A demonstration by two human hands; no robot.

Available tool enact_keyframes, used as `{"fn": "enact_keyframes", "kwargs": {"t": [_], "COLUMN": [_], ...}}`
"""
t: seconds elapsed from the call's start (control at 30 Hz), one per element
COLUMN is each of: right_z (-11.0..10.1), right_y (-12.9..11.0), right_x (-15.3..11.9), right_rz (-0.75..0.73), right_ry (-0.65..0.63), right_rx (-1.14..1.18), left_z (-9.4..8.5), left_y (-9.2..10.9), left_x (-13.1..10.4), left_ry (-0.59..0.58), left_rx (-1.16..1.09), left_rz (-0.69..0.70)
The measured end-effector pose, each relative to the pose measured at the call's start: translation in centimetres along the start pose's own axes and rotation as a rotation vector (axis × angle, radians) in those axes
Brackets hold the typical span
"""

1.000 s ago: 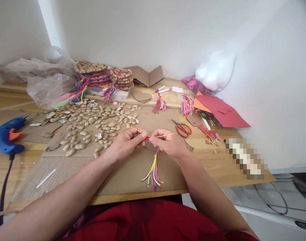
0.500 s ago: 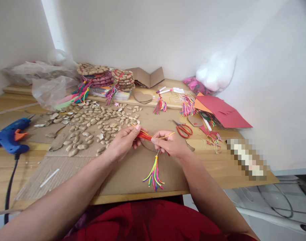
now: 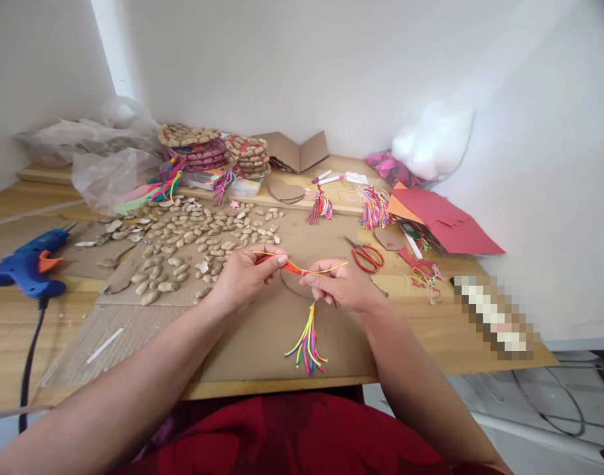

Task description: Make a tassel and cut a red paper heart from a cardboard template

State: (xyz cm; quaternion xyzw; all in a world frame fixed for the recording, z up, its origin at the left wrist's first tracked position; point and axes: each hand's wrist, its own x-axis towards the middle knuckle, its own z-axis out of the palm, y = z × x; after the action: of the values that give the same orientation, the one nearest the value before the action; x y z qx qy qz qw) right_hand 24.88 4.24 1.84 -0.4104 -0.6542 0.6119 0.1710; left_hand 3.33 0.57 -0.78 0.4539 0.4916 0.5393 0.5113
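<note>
A bundle of red and orange cords (image 3: 295,268) stretches between my two hands, with a thin yellow cord running along it and sticking out on the right. My left hand (image 3: 252,274) pinches the bundle's left part between thumb and fingers. At the bundle's right end, my right hand (image 3: 339,285) is closed on the cords. Below my right hand hangs a multicoloured tassel (image 3: 309,343) with yellow, pink, green and blue strands. Brown cardboard (image 3: 282,349) lies beneath both hands.
Loose peanuts (image 3: 183,244) cover the cardboard at the left. A blue glue gun (image 3: 30,264) lies far left. Orange-handled scissors (image 3: 368,257) are beyond my right hand. Red paper (image 3: 450,221) sits right; peanut-covered stacks (image 3: 247,158) stand at the back.
The whole view has shifted slightly, so things appear a little further right. My left hand has turned slightly on the bundle, and more of the cords shows near my right fingertips.
</note>
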Motion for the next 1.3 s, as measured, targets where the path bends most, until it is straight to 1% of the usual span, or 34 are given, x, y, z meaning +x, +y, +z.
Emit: {"fn": "enact_keyframes", "kwargs": {"t": [0.1,0.17,0.27,0.33,0.37,0.4,0.47,0.5,0.53,0.57,0.63,0.7,0.77,0.87,0.97,1.1,1.17,1.23,1.3], "right_z": [-0.2,-0.3,-0.2,-0.1,-0.1,0.0,0.1,0.1,0.2,0.2,0.3,0.4,0.4,0.2,-0.2,-0.7,-1.0,-1.3,-1.4], "right_y": [-0.1,-0.1,0.0,0.2,0.2,0.3,0.3,0.3,0.2,0.2,0.1,0.1,0.1,0.3,0.6,0.9,0.9,0.8,0.6], "right_x": [-0.1,-0.1,-0.1,0.0,0.1,0.1,0.2,0.2,0.2,0.1,0.0,0.0,-0.1,0.1,0.4,0.6,0.6,0.6,0.6], "right_rz": [-0.009,-0.03,-0.049,-0.056,-0.057,-0.058,-0.058,-0.058,-0.057,-0.055,-0.046,-0.039,-0.046,-0.115,-0.169,-0.143,-0.135,-0.141,-0.14], "right_ry": [-0.097,-0.119,-0.084,-0.047,-0.031,-0.016,0.005,0.011,0.013,0.012,-0.015,-0.061,-0.086,-0.053,-0.027,-0.035,0.003,0.058,0.106], "right_rx": [0.006,0.052,0.139,0.188,0.207,0.221,0.221,0.205,0.184,0.159,0.099,0.028,-0.049,-0.136,-0.128,0.014,0.128,0.269,0.4], "left_z": [0.0,0.1,0.4,0.5,0.5,0.5,0.4,0.3,0.3,0.3,0.4,0.4,0.5,0.5,0.6,0.6,0.5,0.3,0.3], "left_y": [0.1,0.4,0.8,1.1,1.2,1.3,1.4,1.5,1.5,1.5,1.2,0.7,0.2,0.0,0.6,1.3,1.3,1.3,1.4], "left_x": [0.0,-0.1,-0.3,-0.5,-0.7,-0.8,-1.1,-1.2,-1.3,-1.3,-1.3,-1.2,-1.0,-0.9,-1.1,-1.2,-1.2,-1.1,-1.0], "left_ry": [-0.008,-0.01,0.006,0.03,0.053,0.091,0.19,0.225,0.231,0.203,0.077,-0.052,-0.12,-0.14,-0.171,-0.239,-0.257,-0.255,-0.221], "left_rx": [-0.012,-0.053,-0.197,-0.258,-0.23,-0.151,0.117,0.264,0.388,0.479,0.58,0.635,0.677,0.698,0.6,0.37,0.294,0.245,0.199], "left_rz": [0.0,-0.025,-0.098,-0.097,-0.056,0.013,0.205,0.302,0.384,0.44,0.485,0.47,0.438,0.388,0.332,0.148,0.057,-0.009,-0.057]}}
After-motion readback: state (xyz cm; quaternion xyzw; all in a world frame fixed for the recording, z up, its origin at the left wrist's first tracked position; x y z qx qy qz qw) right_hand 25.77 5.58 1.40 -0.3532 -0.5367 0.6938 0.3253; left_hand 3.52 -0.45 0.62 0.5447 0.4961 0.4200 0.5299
